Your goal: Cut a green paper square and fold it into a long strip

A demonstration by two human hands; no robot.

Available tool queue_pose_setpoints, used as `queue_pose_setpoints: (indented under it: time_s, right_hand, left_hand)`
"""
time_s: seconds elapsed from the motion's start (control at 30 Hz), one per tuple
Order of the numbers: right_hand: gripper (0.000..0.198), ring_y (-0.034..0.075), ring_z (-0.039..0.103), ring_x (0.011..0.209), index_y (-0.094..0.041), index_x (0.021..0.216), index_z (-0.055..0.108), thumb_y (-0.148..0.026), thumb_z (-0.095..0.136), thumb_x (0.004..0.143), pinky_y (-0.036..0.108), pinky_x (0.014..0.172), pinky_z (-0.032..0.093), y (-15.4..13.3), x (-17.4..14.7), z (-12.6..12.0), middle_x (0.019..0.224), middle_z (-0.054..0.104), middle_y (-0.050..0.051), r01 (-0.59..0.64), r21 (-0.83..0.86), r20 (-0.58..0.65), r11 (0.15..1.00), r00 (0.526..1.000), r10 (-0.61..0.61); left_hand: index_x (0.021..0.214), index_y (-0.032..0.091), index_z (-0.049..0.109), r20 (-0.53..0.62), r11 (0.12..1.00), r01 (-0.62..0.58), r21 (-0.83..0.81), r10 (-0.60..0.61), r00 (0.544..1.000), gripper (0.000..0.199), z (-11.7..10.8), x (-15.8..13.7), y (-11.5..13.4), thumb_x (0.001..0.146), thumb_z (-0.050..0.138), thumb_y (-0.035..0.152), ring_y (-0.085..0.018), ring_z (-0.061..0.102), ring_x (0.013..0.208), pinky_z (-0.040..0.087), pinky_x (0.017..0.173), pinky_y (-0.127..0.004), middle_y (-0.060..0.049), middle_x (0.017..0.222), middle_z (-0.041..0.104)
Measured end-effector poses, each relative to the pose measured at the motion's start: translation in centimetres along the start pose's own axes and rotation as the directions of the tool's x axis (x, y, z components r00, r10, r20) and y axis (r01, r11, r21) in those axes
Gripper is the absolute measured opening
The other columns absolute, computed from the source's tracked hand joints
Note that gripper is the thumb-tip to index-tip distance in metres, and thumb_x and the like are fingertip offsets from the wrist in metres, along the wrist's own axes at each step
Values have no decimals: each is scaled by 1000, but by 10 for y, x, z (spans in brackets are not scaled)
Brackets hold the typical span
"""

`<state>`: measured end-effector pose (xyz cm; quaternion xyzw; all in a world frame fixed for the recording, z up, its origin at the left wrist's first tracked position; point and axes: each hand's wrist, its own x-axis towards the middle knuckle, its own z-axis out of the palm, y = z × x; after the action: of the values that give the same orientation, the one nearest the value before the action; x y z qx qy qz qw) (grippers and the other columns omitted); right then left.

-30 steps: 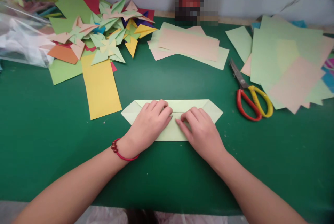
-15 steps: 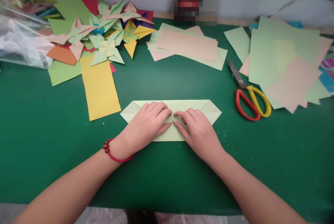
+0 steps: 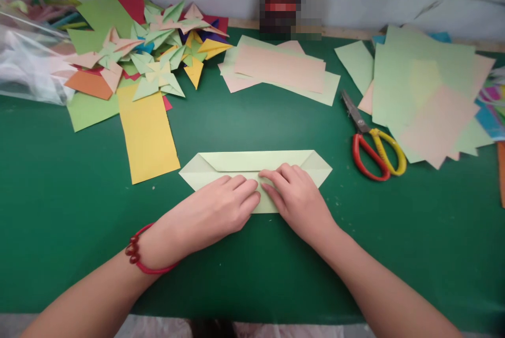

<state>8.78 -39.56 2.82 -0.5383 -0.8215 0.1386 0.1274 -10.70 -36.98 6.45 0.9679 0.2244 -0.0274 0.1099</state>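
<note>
A pale green folded paper [image 3: 260, 161] lies flat, with pointed left and right ends and a long flap along its far side. Across its near left part rests my left hand [image 3: 224, 204], fingers curled together and thumb close to the forefinger at the near flap. My right hand [image 3: 294, 193] bears on the near right part, with forefinger and thumb pinching close to the middle crease. Both hands cover much of the near flap. Around my left wrist is a red beaded bracelet [image 3: 134, 251].
Scissors [image 3: 369, 141] with red and yellow handles lie to the right, near stacked paper sheets [image 3: 426, 80]. A yellow sheet [image 3: 148, 135] is at the left, below folded paper stars [image 3: 158, 72]. Pink and green strips [image 3: 280, 67] lie at the back of the green table [image 3: 252, 269].
My left hand has slid toward me and its thumb has drawn in to the fingers, uncovering the far flap's edge. My right hand stays almost in place. The view has shifted slightly.
</note>
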Motion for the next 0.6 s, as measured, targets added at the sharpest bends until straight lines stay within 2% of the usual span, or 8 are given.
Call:
queue_pose_setpoints:
  time_s: [0.37, 0.6]
  right_hand:
    - [29, 19, 46, 80, -19, 110, 57, -34, 41, 92, 34, 73, 40, -2, -1, -7, 87, 52, 6, -30, 46, 71, 998, 997, 27]
    - [36, 19, 48, 94, -23, 117, 57, -41, 51, 87, 34, 82, 44, 2, -6, -29, 99, 50, 8, 0, 205, 176, 979, 984, -37]
  left_hand:
    - [92, 14, 53, 61, 994, -6, 108, -1, 998, 21, -3, -1, 7, 88, 33, 7, -20, 49, 76, 44, 67, -36, -7, 89, 52]
    - [88, 15, 50, 68, 999, 36, 8, -37, 997, 16, -6, -4, 4, 87, 38, 6, -19, 48, 76, 45, 68, -35, -6, 89, 51]
